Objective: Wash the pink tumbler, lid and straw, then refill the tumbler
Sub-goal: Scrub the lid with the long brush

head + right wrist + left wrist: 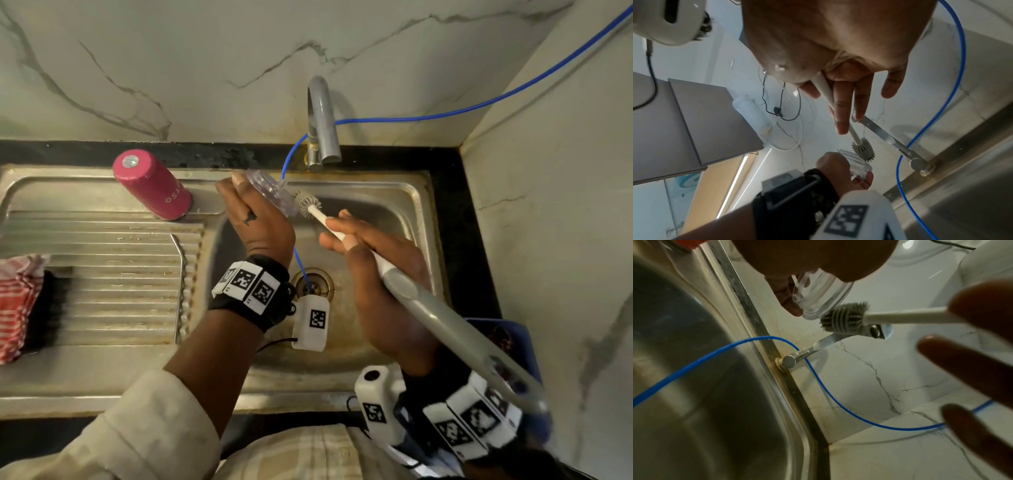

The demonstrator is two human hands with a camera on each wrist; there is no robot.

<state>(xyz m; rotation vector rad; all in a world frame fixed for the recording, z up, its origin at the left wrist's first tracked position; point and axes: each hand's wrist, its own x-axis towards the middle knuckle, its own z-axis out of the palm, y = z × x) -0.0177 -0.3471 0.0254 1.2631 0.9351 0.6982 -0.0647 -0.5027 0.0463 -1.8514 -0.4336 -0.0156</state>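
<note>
The pink tumbler (152, 185) stands upside down at the back of the steel drainboard (102, 274). My left hand (255, 219) holds the clear lid (274, 192) over the sink basin, just under the tap. My right hand (373, 270) grips the long brush (404, 287) by its white stem, and its grey bristle head (307, 202) touches the lid's edge. In the left wrist view the lid (822, 293) and brush head (844, 318) meet. The right wrist view shows the brush head (863, 150) against the lid (856, 164). A metal straw (181, 281) lies on the drainboard.
The grey tap (322, 123) rises behind the sink. A blue hose (479, 106) runs from the right wall past the tap down to the drain (313, 282). A red striped cloth (19, 305) lies at the left edge. A blue container (507, 339) stands at the right.
</note>
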